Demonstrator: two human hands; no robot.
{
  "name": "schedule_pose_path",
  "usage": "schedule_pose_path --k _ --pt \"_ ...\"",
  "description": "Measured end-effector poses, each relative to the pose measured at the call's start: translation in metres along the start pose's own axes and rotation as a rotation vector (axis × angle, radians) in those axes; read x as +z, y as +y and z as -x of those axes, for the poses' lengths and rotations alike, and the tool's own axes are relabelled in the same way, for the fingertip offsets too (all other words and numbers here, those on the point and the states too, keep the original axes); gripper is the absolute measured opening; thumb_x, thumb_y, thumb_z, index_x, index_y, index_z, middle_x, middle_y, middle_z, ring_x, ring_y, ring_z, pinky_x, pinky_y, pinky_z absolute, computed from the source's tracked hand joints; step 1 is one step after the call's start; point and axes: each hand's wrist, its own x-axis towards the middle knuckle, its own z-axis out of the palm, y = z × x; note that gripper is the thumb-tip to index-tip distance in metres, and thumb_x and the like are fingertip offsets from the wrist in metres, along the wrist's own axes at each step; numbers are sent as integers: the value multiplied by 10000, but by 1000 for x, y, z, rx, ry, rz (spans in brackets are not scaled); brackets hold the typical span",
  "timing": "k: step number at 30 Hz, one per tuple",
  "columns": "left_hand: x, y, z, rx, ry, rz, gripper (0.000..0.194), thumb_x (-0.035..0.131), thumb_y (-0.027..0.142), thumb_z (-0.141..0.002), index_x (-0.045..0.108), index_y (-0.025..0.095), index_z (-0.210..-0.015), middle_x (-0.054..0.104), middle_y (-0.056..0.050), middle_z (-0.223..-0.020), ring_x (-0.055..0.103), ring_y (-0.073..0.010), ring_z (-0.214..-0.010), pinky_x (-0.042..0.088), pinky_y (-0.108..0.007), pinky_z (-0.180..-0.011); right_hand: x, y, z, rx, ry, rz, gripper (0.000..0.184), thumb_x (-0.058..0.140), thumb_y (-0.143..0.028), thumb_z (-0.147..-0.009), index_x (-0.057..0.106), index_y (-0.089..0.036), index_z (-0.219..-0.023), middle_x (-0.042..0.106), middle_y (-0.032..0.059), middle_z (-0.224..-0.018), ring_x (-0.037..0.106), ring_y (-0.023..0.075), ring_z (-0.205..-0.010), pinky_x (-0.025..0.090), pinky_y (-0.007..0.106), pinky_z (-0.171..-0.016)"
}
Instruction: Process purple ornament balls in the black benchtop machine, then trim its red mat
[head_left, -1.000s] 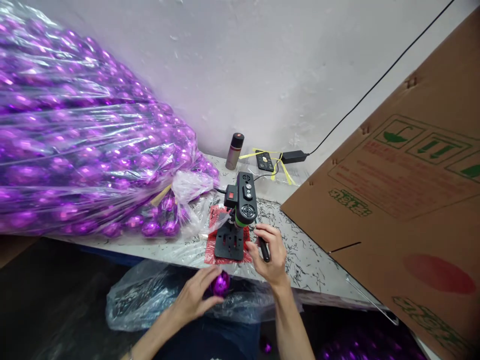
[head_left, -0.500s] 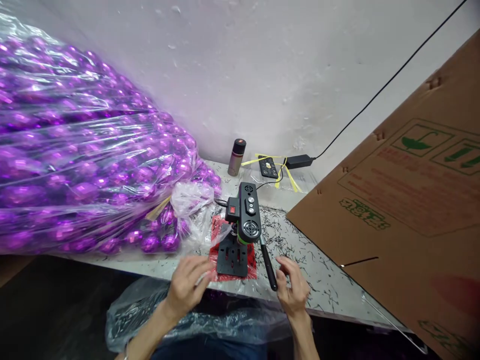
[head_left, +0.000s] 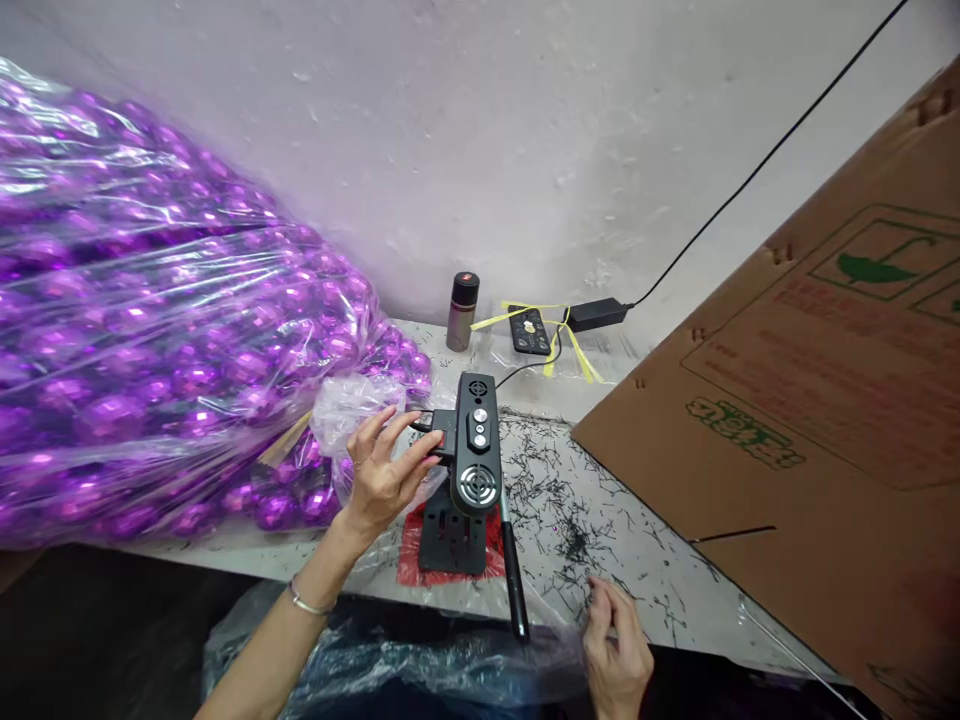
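Note:
A small black bench machine (head_left: 478,430) with round grilles, silver buttons and a side lever with a black grip (head_left: 514,585) stands on the table. Its flat slotted base (head_left: 452,540) rests on a red sheet (head_left: 409,555). My left hand (head_left: 384,475) reaches to the switch box (head_left: 444,422) on the machine's left side, a fingertip at the red switch and the fingers spread. To the right of the lever, at the table's front edge, my right hand (head_left: 619,645) is loosely bent, with nothing visible in it and apart from the grip.
A big clear bag of shiny purple balls (head_left: 187,330) fills the left. A cardboard box (head_left: 810,400) leans in from the right. Behind are a dark-capped bottle (head_left: 463,312), a phone-like black slab (head_left: 529,330), yellow strips and a power adapter (head_left: 598,314). Black scraps (head_left: 574,540) litter the table.
My left hand has risen from beside the base to the red switch. My right hand has moved down and slightly right, away from the lever. The view has shifted a little.

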Motion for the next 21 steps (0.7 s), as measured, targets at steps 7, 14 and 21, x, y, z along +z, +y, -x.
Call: schedule_pose_path --k 7,14,21 --pt "3 0 4 -32 -47 -29 239 562 333 -1003 706 268 -1182 662 -101 -1287 428 -290 -1404 312 -450 -1130 10 -4 -1 -33 -24 -37 131 524 -102 -987 654 -99 -1000 722 111 -859 703 156 -795 581 246 -765" --pt "-2 12 10 -169 9 33 497 492 320 -1033 435 187 -1508 634 -159 -1328 456 -295 -1403 347 -448 -1123 1 3 18 4 -53 6 150 511 -149 -1008 656 -107 -1006 733 101 -867 717 147 -795 578 229 -779" --pt "-34 22 69 -259 19 114 413 443 228 -1026 521 208 -1431 677 -115 -1157 584 -255 -1195 437 -396 -1023 -13 25 53 409 34 -40 290 526 -384 -1002 702 -159 -949 751 94 -841 693 151 -674 577 246 -654"
